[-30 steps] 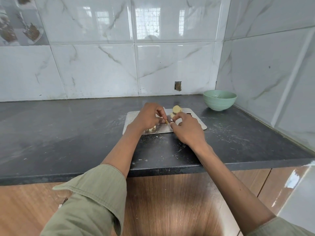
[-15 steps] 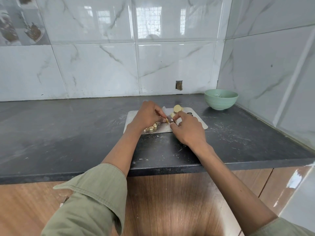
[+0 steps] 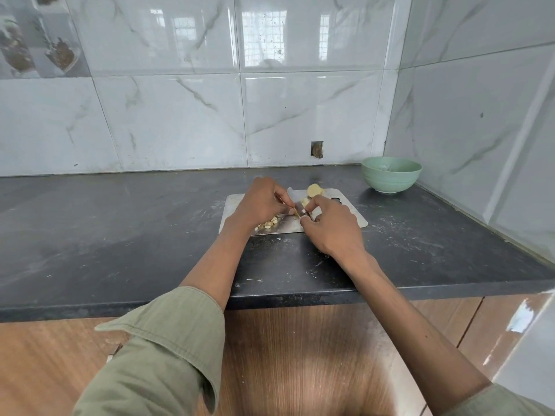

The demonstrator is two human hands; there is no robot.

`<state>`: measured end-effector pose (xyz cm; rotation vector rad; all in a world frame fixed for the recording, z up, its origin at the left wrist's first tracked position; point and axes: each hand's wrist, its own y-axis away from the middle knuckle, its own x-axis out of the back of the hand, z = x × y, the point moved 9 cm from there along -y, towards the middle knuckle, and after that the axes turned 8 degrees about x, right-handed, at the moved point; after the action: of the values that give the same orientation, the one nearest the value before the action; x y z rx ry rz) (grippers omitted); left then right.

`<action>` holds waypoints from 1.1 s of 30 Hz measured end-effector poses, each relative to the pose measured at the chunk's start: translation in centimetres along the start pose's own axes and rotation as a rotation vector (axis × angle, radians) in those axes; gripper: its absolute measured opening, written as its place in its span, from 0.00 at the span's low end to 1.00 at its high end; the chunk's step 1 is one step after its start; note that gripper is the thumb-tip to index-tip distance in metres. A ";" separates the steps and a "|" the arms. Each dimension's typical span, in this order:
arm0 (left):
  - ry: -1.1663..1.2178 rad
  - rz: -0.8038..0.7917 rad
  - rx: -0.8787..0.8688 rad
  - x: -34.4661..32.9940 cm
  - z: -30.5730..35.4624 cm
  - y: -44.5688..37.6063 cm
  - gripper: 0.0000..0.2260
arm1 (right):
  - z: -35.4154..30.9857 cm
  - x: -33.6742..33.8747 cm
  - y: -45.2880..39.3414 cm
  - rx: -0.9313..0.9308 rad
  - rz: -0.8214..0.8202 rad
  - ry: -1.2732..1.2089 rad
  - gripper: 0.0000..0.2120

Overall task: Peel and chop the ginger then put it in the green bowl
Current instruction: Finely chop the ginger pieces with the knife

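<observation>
A steel cutting board (image 3: 354,216) lies on the dark counter. My left hand (image 3: 261,202) pinches a thin strip of ginger (image 3: 295,214) on the board. My right hand (image 3: 330,226) grips a knife, its blade (image 3: 292,195) pointing away over the strip. Chopped ginger bits (image 3: 268,225) lie in a small heap under my left wrist. A peeled ginger chunk (image 3: 315,190) sits at the board's far edge. The green bowl (image 3: 390,177) stands to the right, near the corner of the walls.
The black counter (image 3: 120,235) stretches left of the board, dusted with specks. Tiled walls close the back and the right side. A small hole (image 3: 316,149) shows in the back wall. Wooden cabinet fronts (image 3: 300,370) lie below the counter edge.
Both hands stay over the board with small shifts. The heap of chopped bits under my left wrist shows more clearly than a second ago.
</observation>
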<state>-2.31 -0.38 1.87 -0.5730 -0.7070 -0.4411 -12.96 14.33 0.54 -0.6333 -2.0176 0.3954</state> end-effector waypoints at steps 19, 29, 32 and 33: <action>0.029 0.002 -0.029 -0.5 0.5 0.0 0.07 | 0.0 -0.7 -0.6 0.013 -0.041 0.046 0.06; 0.008 0.002 -0.033 -0.4 0.5 0.1 0.07 | 1.5 -1.2 -0.9 -0.066 -0.024 -0.102 0.08; -0.001 -0.002 -0.037 -0.2 0.6 0.2 0.07 | 1.2 -1.2 -0.8 -0.031 -0.037 -0.037 0.07; -0.001 -0.001 -0.041 -0.2 0.6 0.2 0.07 | 1.0 -1.2 -0.7 -0.021 -0.038 -0.008 0.07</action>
<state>-2.58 0.15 2.04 -0.6110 -0.7005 -0.4572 -13.58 13.01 -0.42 -0.6063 -2.0405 0.3545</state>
